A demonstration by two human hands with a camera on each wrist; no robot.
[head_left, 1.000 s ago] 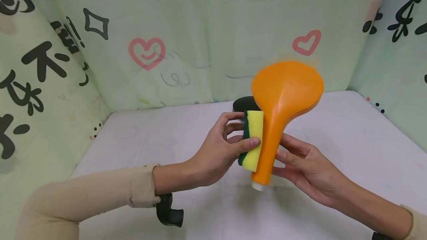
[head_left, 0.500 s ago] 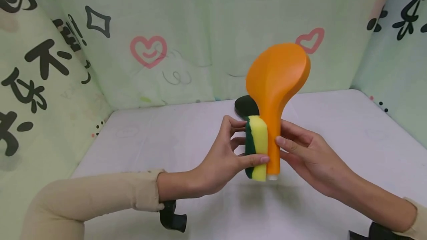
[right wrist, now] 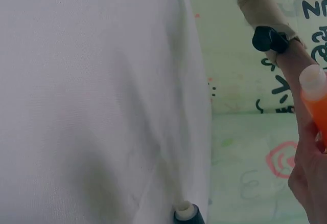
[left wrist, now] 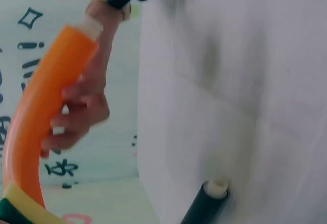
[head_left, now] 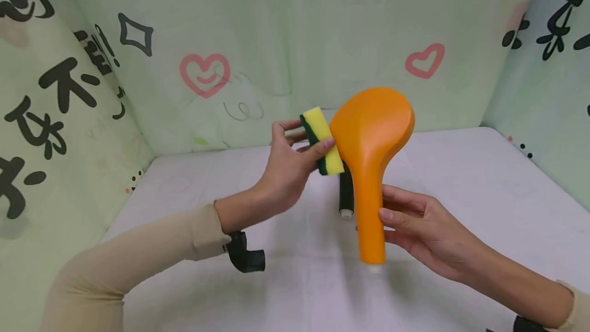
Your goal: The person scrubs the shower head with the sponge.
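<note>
My left hand (head_left: pixel 288 170) pinches a yellow sponge (head_left: pixel 326 137) with a green scouring side, thumb on the yellow side and fingers behind the green. The sponge's yellow face sits right at the left edge of the round head of an orange paddle-shaped thing (head_left: pixel 373 122). That thing stands nearly upright above the table, its smooth handle ending in a whitish tip (right wrist: pixel 312 78). My right hand (head_left: pixel 433 229) grips the handle from the right, thumb in front. In the left wrist view, the orange handle (left wrist: pixel 38 101) crosses in front of the right hand's fingers (left wrist: pixel 76 121).
A dark handle (head_left: pixel 346 193) with a pale end lies on the white-covered table (head_left: pixel 207 188) behind the orange thing, which hides part of it. Pale green printed curtains (head_left: pixel 258 29) enclose the back and sides. A black wrist mount (head_left: pixel 246 255) hangs under the left forearm.
My left hand has carried the sponge up and left, from beside the orange handle to the head's edge, tilting it. The orange paddle-shaped thing has dropped lower in my right hand's grip.
</note>
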